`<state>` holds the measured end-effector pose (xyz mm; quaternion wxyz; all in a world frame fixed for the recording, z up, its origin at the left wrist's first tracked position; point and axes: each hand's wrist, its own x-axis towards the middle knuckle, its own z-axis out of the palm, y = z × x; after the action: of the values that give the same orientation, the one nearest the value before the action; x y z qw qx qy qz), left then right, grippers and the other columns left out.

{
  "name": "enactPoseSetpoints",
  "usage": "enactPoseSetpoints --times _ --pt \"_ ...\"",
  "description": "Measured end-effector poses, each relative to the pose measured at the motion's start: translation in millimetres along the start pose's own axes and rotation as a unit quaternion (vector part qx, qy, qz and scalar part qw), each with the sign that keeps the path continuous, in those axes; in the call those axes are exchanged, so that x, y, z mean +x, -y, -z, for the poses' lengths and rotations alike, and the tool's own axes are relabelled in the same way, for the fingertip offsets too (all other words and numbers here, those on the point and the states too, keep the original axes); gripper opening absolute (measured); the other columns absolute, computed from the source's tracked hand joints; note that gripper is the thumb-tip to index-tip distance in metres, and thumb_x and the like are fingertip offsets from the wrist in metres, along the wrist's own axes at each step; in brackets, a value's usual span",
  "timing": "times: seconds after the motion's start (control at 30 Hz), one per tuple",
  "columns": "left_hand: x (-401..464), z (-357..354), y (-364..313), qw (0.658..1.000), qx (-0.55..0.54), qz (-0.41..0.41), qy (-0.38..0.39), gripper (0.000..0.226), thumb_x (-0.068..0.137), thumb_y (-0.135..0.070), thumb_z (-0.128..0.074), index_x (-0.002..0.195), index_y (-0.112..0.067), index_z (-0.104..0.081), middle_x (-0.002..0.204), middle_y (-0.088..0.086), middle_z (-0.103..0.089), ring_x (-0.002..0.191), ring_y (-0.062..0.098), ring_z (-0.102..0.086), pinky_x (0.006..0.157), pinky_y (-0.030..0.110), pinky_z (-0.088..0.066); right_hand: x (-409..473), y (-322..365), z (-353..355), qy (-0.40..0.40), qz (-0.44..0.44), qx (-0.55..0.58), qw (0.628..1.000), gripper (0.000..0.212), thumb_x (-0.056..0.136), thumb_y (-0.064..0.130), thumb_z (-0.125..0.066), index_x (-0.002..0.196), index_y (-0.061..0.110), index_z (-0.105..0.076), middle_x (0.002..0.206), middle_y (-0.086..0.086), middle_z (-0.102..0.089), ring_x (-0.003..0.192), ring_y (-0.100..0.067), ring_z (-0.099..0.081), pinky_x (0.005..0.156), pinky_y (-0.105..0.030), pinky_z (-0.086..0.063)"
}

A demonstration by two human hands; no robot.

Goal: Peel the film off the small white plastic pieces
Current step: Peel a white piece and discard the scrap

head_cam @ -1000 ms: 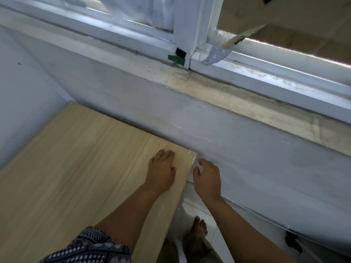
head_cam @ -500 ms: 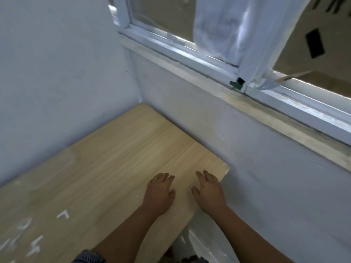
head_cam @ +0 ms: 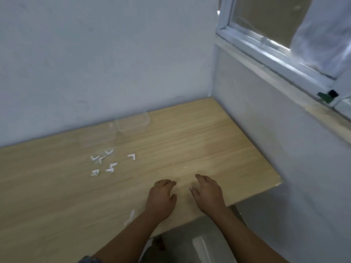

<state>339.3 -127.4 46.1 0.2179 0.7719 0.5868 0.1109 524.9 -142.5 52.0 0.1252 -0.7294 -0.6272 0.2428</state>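
Several small white L-shaped plastic pieces (head_cam: pixel 103 162) lie scattered on the wooden table (head_cam: pixel 199 145), left of centre, with one piece (head_cam: pixel 131 156) a little apart to the right. My left hand (head_cam: pixel 161 198) rests palm down on the table near its front edge, fingers loosely bent, holding nothing. My right hand (head_cam: pixel 208 192) rests beside it, also empty, fingers relaxed. Both hands are well to the right of the pieces. A thin pale strip (head_cam: pixel 130 217) lies on the table left of my left wrist.
Two clear plastic containers (head_cam: pixel 133 122) stand at the back of the table against the white wall. The table's right end stops short of the wall under a window sill (head_cam: pixel 284 86). Floor shows below the front edge.
The view has swung left, bringing the white pieces and clear containers into sight. Both hands have come away from the table's right corner toward its middle, still flat and empty.
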Motion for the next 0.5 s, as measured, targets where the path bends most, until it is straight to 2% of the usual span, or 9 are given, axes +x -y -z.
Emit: enactPoseSetpoints --times 0.17,0.37,0.5 --pt "-24 20 33 0.997 -0.025 0.041 -0.058 0.037 0.085 -0.023 -0.062 0.122 -0.02 -0.066 0.12 0.0 -0.067 0.117 0.022 -0.055 0.1 0.031 -0.042 6 43 -18 0.011 0.064 -0.017 0.998 0.042 0.098 0.043 -0.049 0.132 0.02 -0.06 0.13 0.0 -0.063 0.117 -0.019 -0.058 0.098 -0.033 -0.044" --pt "-52 57 100 0.987 -0.055 0.098 -0.117 0.033 0.087 -0.021 -0.064 0.12 -0.02 -0.067 0.12 -0.001 -0.067 0.117 0.018 -0.055 0.099 0.026 -0.04 12 123 -58 0.018 0.118 -0.019 0.993 0.034 0.098 0.041 -0.05 0.121 0.022 -0.067 0.119 0.003 -0.069 0.107 -0.017 -0.064 0.09 -0.029 -0.046" --pt "-66 85 153 0.983 -0.068 0.115 -0.127 0.033 0.089 -0.022 -0.063 0.121 -0.02 -0.066 0.122 -0.003 -0.066 0.117 0.016 -0.055 0.099 0.024 -0.039 16 177 -87 0.018 0.124 -0.006 0.992 0.03 0.097 0.038 -0.052 0.115 0.023 -0.07 0.111 0.003 -0.07 0.102 -0.018 -0.064 0.085 -0.03 -0.045"
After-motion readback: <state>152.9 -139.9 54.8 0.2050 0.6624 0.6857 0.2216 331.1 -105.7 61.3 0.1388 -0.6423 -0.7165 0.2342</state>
